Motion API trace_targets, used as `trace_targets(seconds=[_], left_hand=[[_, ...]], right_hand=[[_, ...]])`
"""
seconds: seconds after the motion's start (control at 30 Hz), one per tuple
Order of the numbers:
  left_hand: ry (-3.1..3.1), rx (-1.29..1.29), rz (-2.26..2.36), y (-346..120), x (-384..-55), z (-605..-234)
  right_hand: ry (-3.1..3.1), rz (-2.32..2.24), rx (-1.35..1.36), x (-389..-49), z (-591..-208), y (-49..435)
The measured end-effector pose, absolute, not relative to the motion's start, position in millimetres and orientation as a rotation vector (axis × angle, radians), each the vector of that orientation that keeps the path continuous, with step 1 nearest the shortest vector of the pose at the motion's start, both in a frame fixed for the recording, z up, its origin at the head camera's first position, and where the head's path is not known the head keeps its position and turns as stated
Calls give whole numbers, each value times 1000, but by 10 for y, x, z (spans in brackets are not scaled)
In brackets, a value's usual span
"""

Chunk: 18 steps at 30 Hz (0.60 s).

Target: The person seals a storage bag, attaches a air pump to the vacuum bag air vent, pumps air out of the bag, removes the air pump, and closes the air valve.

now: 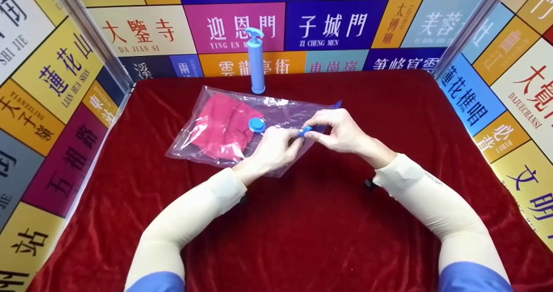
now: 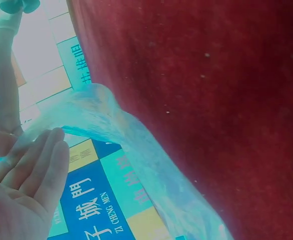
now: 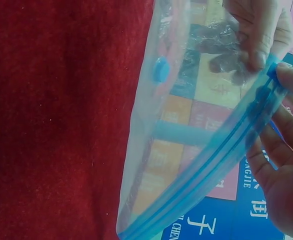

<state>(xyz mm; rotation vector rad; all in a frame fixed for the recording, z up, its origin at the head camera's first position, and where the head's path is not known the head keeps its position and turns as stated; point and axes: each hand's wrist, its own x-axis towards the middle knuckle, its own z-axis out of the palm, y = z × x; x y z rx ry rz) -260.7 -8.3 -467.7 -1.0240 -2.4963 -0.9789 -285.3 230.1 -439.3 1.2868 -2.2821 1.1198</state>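
A clear vacuum storage bag [image 1: 285, 106] with a folded pinkish-red cloth [image 1: 222, 123] inside lies tilted, its open-end edge raised by the hands. A round blue valve [image 1: 257, 125] sits on its upper face. My right hand [image 1: 341, 130] pinches a small blue zip slider [image 1: 306, 129] at the bag's edge between thumb and index finger. Close beside it, my left hand [image 1: 276, 147] pinches the same edge. In the right wrist view, the blue zip strip [image 3: 201, 175] runs down and left from the slider, with the right fingers behind the film.
A blue hand pump [image 1: 255, 63] stands upright behind the bag. Dark red velvet cloth [image 1: 302, 231] covers the table. Panels with printed street names [image 1: 235, 26] enclose the back and both sides, with metal posts [image 1: 103, 46] at the corners.
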Motion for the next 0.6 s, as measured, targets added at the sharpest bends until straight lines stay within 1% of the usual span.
trace_targets(seconds=[0.23,0.6], left_hand=[[-2444,-1037,-1014,-77,-2598,-4627],[-2479,-1016,-919,-34,-2513,-4622]], right_hand=[[-2223,1137,1308,-2865,-4374,2297],[-2174,1095,1366,-2882,-4344,2291]])
